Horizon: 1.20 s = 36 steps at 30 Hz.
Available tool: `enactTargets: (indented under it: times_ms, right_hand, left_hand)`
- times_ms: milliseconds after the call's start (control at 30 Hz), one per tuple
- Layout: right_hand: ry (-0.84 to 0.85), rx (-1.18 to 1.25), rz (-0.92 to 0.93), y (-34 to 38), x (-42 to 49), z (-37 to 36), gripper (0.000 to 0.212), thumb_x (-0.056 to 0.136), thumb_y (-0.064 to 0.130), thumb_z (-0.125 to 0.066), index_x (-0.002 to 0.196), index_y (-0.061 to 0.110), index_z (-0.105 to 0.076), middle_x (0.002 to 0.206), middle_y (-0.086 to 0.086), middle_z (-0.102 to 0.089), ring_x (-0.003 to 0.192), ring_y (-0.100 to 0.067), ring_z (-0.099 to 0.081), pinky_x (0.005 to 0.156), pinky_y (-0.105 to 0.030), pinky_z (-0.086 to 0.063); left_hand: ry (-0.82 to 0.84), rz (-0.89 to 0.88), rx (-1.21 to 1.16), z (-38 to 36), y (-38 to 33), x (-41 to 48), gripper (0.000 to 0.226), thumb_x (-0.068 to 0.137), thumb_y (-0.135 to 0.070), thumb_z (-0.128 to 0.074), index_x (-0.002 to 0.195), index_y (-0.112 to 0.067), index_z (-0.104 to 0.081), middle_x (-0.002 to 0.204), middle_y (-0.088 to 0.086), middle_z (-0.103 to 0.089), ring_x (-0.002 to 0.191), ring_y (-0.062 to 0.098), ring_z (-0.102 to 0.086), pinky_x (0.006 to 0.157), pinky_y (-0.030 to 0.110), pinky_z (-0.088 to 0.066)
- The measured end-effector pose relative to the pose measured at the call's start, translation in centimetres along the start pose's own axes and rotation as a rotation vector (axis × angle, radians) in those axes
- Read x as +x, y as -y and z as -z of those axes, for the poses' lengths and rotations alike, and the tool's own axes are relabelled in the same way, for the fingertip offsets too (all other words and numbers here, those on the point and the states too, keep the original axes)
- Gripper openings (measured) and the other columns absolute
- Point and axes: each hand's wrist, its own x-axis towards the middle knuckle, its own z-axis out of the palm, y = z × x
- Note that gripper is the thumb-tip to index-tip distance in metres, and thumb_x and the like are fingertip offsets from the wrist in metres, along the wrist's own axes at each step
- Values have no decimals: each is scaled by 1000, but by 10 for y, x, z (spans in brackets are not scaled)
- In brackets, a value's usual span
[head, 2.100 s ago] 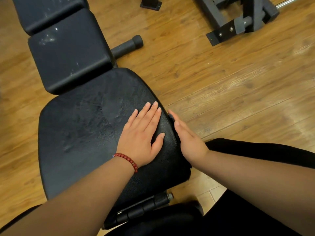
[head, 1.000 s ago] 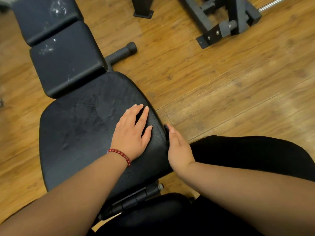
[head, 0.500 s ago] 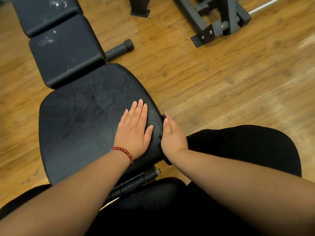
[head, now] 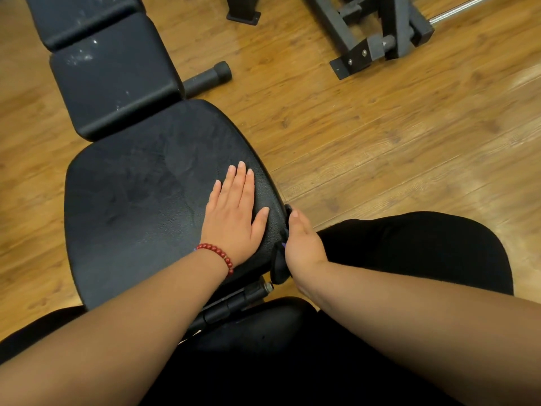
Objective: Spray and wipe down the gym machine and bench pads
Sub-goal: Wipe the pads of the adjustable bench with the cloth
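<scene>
The black bench seat pad (head: 140,206) fills the left middle of the view and shows faint smear marks. My left hand (head: 232,215), with a red bead bracelet on its wrist, lies flat on the pad's right part, fingers straight. My right hand (head: 303,244) presses a dark cloth (head: 277,266) against the pad's right side edge. One straight finger shows; the others are hidden behind the hand. Part of the cloth hangs below the hand. The back pad (head: 114,74), beyond the seat, carries white specks.
A black foam-capped bar (head: 207,79) sticks out to the right under the back pad. A dark steel machine frame (head: 377,42) stands on the wooden floor (head: 380,148) at the top right. My black-clad knees (head: 424,250) are right of and below the seat.
My right hand has slid along the seat pad's side edge toward me, with the cloth under it. My left hand stays flat on the pad, and the view has shifted slightly.
</scene>
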Motion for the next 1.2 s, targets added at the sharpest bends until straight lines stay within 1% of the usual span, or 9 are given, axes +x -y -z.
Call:
enactTargets:
  times_ms: [100, 333, 467, 633, 733, 800, 967, 1067, 1200]
  right_hand:
    - [-59, -50, 55, -7, -2, -2, 39, 106, 30, -33, 144, 25, -46, 138, 8, -46, 134, -13, -41, 107, -20, -30]
    - [-34, 240, -284, 0, 21, 1, 46, 93, 48, -52, 130, 21, -60, 126, -3, -63, 120, -24, -57, 108, -42, -41]
    - [4, 62, -8, -6, 7, 4, 34, 105, 31, -38, 133, 26, -57, 126, 4, -60, 114, -13, -55, 83, -14, -47]
    - [107, -183, 131, 10, 17, 8, 43, 101, 44, -44, 142, 31, -48, 137, 6, -54, 128, -13, -48, 109, -32, -39]
    - [161, -199, 252, 17, 13, 12, 48, 97, 40, -54, 144, 33, -45, 131, 14, -47, 126, -2, -41, 88, -9, -45]
    - [156, -266, 354, 21, 11, 14, 48, 97, 31, -58, 144, 33, -45, 130, 20, -44, 121, 6, -35, 86, 3, -34]
    - [168, -535, 750, 33, 9, 9, 40, 99, 11, -54, 137, 22, -55, 143, 6, -50, 128, 3, -39, 105, -6, -29]
    - [182, -818, 1045, 38, 13, -6, 42, 91, 5, -61, 132, 16, -61, 137, -2, -57, 131, -21, -47, 111, -36, -38]
    - [250, -1098, 1294, 40, 18, -25, 46, 79, 5, -72, 124, 13, -65, 127, -6, -63, 115, -31, -58, 95, -49, -51]
  left_hand:
    - [1, 16, 36, -3, -3, -1, 71, 97, -47, -22, 152, -2, -22, 161, 13, -17, 149, 25, -13, 120, 39, -3]
    - [11, 9, 45, -3, -2, -1, 71, 97, -47, -22, 152, -2, -20, 161, 13, -16, 149, 25, -13, 120, 40, -4]
    - [4, 5, 37, -3, -2, 0, 71, 97, -47, -23, 152, -2, -21, 161, 13, -17, 149, 25, -14, 120, 39, -3]
    - [7, 4, 24, -2, -2, -1, 71, 97, -47, -22, 152, -3, -20, 161, 12, -16, 149, 23, -12, 119, 37, 0]
    - [8, 0, -11, 1, -1, 0, 70, 97, -46, -23, 152, -4, -23, 161, 11, -18, 148, 24, -14, 119, 36, -1]
    - [9, -4, -76, 6, 2, 1, 67, 97, -45, -25, 150, -5, -30, 159, 11, -25, 147, 24, -20, 119, 38, -8]
    - [-20, -60, -154, 25, 24, -7, 52, 94, -35, -38, 132, -5, -55, 130, 11, -57, 119, 29, -52, 101, 48, -46]
    - [-78, -7, -159, 33, 40, -19, 48, 93, -32, -39, 127, -4, -58, 124, 10, -60, 114, 28, -54, 97, 47, -47]
    - [-134, 77, -150, 41, 61, -36, 48, 93, -33, -38, 129, -6, -57, 128, 8, -59, 118, 26, -52, 101, 44, -42]
